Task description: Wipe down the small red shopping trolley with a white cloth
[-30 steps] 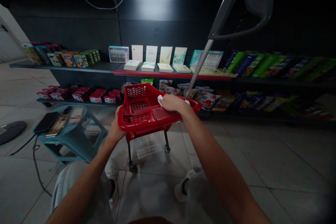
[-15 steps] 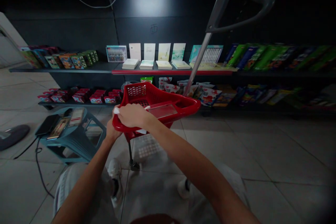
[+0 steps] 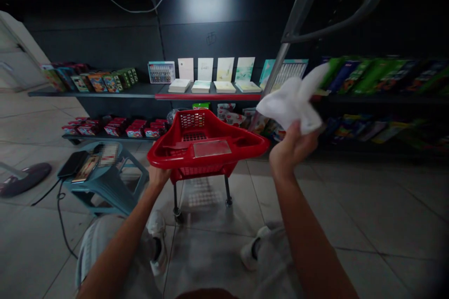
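A small red plastic shopping cart (image 3: 206,161) stands upright before my knees, with its perforated basket open at the top and a pale rectangular panel on its near rim. My left hand (image 3: 159,176) is closed on the cart's left corner from below; its fingers are mostly hidden behind the rim. Raised to the right of the cart, my right hand (image 3: 293,147) grips a white cloth (image 3: 291,103), which is fanned out, blurred by motion and clear of the cart.
At left, a blue-grey plastic stool (image 3: 105,184) carries a dark device with a cable and a phone-like item. Behind the cart, a dark shelf (image 3: 119,95) holds books, boxes and snack bags. A grey handle on a metal pole (image 3: 280,58) rises at upper right.
My right hand has left the cart's near left rim and swung up to the right, with the white cloth now spread out. My left hand stays at the cart's left corner.
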`<state>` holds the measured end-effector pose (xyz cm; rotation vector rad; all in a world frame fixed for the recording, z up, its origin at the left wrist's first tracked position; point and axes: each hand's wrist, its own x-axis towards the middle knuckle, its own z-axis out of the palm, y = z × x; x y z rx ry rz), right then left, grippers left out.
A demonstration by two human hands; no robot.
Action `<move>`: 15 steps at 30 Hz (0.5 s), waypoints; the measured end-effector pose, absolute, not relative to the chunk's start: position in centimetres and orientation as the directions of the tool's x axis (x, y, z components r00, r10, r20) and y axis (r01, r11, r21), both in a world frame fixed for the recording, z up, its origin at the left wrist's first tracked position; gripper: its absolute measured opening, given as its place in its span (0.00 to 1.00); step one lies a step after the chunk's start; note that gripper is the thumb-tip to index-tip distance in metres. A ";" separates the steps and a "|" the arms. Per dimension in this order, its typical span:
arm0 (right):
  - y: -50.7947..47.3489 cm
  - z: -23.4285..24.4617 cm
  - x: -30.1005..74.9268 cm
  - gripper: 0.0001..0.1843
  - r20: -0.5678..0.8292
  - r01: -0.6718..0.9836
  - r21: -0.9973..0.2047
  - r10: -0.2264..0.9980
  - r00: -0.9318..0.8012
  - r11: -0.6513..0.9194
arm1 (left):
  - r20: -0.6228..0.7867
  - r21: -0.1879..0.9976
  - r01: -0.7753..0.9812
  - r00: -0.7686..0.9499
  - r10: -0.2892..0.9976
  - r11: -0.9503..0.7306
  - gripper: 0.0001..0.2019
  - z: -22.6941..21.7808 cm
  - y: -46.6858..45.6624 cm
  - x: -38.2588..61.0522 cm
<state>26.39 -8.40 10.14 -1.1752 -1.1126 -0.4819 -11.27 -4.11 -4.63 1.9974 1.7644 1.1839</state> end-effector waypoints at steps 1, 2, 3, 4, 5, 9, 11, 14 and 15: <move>-9.1 8.7 26.8 0.29 0.906 0.809 -0.408 0.296 0.302 0.423 | 0.376 0.608 0.771 -0.070 0.924 -0.189 0.21 -4.9 -4.0 -11.1; -9.8 7.3 26.8 0.25 0.922 0.813 -0.318 0.359 0.144 0.488 | 0.330 0.567 0.815 -0.095 0.939 -0.117 0.19 -5.1 -3.9 -11.0; -10.4 6.2 26.6 0.23 0.926 0.807 -0.249 0.375 0.037 0.535 | 0.288 0.529 0.847 -0.115 0.951 -0.058 0.18 -5.3 -3.8 -10.9; -10.9 5.2 26.2 0.21 0.923 0.798 -0.211 0.384 -0.027 0.564 | 0.251 0.499 0.867 -0.128 0.959 -0.015 0.18 -5.5 -3.6 -10.8; -11.2 4.6 25.8 0.20 0.923 0.793 -0.197 0.381 -0.048 0.577 | 0.223 0.481 0.877 -0.140 0.965 0.017 0.18 -5.6 -3.5 -10.7; -11.4 3.8 24.7 0.20 0.937 0.785 -0.202 0.348 -0.019 0.586 | 0.266 0.525 0.851 -0.175 0.948 0.010 0.20 -6.0 -3.5 -9.6; -11.3 3.8 24.5 0.20 0.943 0.789 -0.192 0.331 -0.015 0.584 | 0.394 0.576 0.813 -0.187 0.900 -0.083 0.20 -5.9 -3.9 -8.7; -11.6 3.9 24.0 0.20 0.941 0.796 -0.229 0.336 0.034 0.560 | 0.605 0.618 0.740 -0.234 0.761 -0.265 0.26 -5.0 -5.1 -7.8; -11.7 3.9 23.8 0.19 0.939 0.797 -0.244 0.341 0.051 0.553 | 0.672 0.613 0.718 -0.254 0.696 -0.329 0.31 -4.4 -5.6 -7.6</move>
